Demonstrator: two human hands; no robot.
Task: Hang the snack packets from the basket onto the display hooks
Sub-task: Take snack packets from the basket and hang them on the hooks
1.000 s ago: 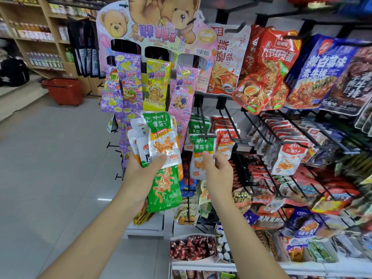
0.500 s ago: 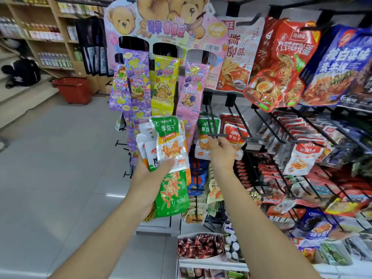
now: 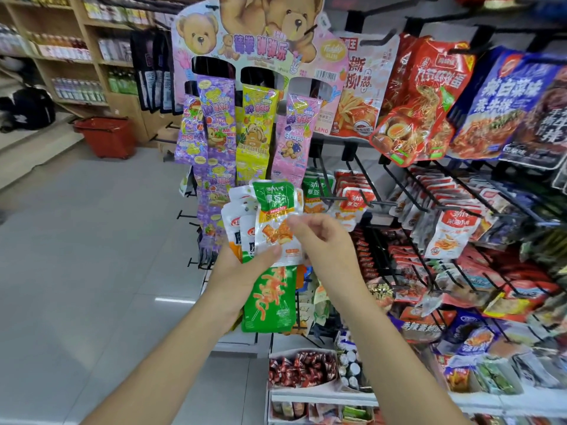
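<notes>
The left hand point(image 3: 242, 268) gripped a fanned stack of snack packets point(image 3: 237, 223), thumb across the front. The right hand point(image 3: 322, 243) had its fingers curled at the right edge of the green-topped front packet point(image 3: 274, 216); blur prevented confirming a pinch.

Recommended: take that one packet near its top, peel it clear of the stack, then align its hole with the display hook point(image 3: 337, 198) just above-right of the right fingers.

Count: two hands; at least four packets in the stack, the rest hidden; one red basket point(image 3: 106, 136) far left.
</notes>
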